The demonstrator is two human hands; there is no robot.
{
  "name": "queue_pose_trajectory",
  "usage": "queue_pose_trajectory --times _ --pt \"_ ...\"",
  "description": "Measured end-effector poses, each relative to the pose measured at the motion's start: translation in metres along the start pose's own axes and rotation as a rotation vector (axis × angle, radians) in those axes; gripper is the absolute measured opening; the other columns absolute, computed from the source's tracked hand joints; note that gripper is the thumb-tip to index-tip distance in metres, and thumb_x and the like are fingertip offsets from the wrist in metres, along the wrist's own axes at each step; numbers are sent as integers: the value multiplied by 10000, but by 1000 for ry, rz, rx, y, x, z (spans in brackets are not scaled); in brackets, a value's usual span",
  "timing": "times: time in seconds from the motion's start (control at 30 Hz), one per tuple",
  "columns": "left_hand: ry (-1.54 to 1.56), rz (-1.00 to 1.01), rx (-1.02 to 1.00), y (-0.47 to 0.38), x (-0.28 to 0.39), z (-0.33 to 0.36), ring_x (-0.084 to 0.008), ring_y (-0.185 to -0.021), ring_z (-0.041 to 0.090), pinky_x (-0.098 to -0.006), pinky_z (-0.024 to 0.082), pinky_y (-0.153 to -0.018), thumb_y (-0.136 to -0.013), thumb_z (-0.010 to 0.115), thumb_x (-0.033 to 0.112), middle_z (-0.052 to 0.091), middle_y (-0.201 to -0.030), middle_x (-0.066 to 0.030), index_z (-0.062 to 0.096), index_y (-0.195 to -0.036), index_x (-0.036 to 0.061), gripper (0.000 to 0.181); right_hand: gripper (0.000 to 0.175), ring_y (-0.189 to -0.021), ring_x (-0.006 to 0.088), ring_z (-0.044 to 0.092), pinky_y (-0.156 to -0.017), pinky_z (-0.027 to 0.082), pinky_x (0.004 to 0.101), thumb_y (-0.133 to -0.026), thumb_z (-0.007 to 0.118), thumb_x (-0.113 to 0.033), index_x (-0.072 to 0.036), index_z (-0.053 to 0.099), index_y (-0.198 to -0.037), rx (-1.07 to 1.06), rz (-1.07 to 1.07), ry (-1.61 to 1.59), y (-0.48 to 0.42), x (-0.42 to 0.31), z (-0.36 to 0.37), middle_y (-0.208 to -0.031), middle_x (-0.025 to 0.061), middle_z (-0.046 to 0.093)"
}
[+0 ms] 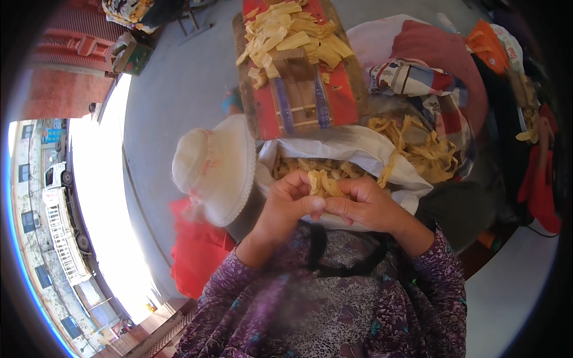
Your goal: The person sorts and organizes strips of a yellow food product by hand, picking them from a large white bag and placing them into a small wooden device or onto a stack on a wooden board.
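Between the fingertips of both hands is a small folded piece of pale yellow, husk-like strip (pixel 323 183). My left hand (pixel 291 197) pinches it from the left and my right hand (pixel 365 201) from the right; the thumbs nearly meet. Just beyond and below them, an open white sack (pixel 371 143) holds many small folded yellowish pieces (pixel 344 168). Past the sack lies a red board (pixel 344 100) with a dark wooden block (pixel 295 71) on it and a heap of flat yellow strips (pixel 286 29) at its far end.
A white brimmed hat (pixel 215 170) and red cloth (pixel 197 250) lie left of the sack. Long yellow strips (pixel 429 154) lie to the right, beside patterned cloth (pixel 412 78). Farther right are an orange bag (pixel 488 47) and a red item (pixel 537 192).
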State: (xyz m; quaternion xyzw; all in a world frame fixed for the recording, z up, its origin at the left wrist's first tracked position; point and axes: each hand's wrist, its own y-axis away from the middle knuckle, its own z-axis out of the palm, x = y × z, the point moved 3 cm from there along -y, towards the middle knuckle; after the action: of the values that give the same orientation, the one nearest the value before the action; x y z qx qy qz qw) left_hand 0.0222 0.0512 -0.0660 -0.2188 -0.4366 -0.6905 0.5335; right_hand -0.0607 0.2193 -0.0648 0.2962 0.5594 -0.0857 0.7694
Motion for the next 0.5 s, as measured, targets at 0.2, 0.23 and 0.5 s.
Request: queue_pose_trajectory --times 0.2,0.23,0.5 --pt "-106 62 -28 10 -3 23 -137 -665 630 -234 510 -572 -830 818 128 688 -944 -81 557 -1179 92 437 209 -604 56 542 -542 402 222 -974 642 -219 -37 682 -881 -15 -3 -195 16 4 13 -719 1 652" --pt "22 41 -27 11 -2 28 -129 -642 611 -237 500 -564 -852 794 111 682 -915 -78 563 -1144 81 374 200 -619 59 555 -552 411 221 -975 636 -207 -35 684 -884 -3 -14 -255 20 4 17 -736 7 666" --pt "364 -98 43 10 -12 33 -114 -535 569 -262 486 -495 -923 713 155 622 -725 -52 577 -1114 60 253 181 -721 103 624 -662 495 278 -975 624 -180 -9 673 -945 125 -188 -170 33 -9 32 -796 33 695"
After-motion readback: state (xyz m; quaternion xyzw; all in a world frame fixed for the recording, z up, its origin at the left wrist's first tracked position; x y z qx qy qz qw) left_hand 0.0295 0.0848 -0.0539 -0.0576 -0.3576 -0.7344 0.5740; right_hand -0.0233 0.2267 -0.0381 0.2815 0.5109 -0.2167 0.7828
